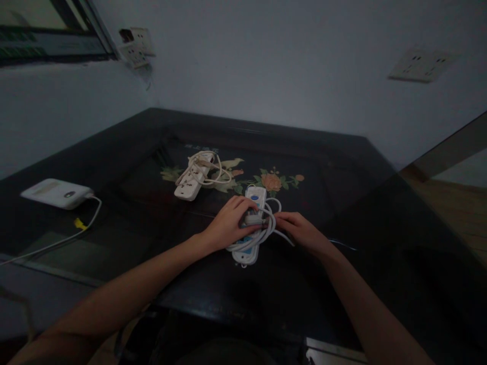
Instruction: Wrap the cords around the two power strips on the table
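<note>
In the head view, a white power strip (245, 257) with blue areas lies lengthwise on the dark table, its white cord (272, 223) looped over it. My left hand (230, 223) reaches over the strip from the left, thumb and fingers closed around the cord's plug (254, 220) and the loops beside it. At the right side of the coil, my right hand (299, 229) is closed with its fingertips pinching at the cord. What exactly lies between those fingertips is partly hidden. A loose length of cord sticks out below the right fingers.
A second white power strip (188, 188), wrapped in its own cord, lies farther back on the left. The dark table (125, 152) bears a flower print. At far left sits a white device (57, 194) with a cable (93, 219). Wall sockets (422, 65) are behind.
</note>
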Demonstrator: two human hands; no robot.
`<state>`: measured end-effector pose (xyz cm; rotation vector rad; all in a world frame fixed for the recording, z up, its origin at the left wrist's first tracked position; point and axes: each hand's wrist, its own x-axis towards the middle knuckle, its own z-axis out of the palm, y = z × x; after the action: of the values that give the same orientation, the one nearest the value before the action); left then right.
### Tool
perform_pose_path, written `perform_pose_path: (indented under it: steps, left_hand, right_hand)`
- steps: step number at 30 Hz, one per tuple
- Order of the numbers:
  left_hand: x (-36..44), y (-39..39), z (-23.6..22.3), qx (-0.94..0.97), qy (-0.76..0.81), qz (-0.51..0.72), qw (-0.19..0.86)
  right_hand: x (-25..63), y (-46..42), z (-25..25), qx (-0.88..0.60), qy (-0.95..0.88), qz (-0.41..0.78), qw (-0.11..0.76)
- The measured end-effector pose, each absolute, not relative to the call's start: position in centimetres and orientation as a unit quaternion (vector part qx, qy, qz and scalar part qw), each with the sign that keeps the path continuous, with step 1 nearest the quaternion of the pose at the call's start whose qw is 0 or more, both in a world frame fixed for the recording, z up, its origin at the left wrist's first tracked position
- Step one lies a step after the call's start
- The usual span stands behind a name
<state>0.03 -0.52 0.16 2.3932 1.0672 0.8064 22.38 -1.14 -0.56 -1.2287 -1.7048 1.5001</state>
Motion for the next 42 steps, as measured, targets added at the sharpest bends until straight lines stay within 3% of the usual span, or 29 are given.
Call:
perform_pose_path:
  steps: [12,21,27,42]
  left_hand:
    - [-0.4,-0.9,0.0,0.854,0.364,0.293,0.229]
    - [-2.1,0.3,-0.4,0.805,0.268,0.345,0.401]
    - [-2.5,1.2,-0.7,0.685,0.229,0.401,0.564]
    - [-3.7,2.0,-0.8,0.563,0.175,0.404,0.699]
  right_hand:
    - [20.0,-2.5,-0.9,-0.567,-0.660,0.365,0.331]
    - [20.7,-2.6,-0.5,-0.591,-0.712,0.241,0.294]
    - [21.2,-2.7,0.1,-0.623,-0.707,0.233,0.242]
    - [22.4,-1.9,0.3,-0.632,-0.711,0.241,0.191]
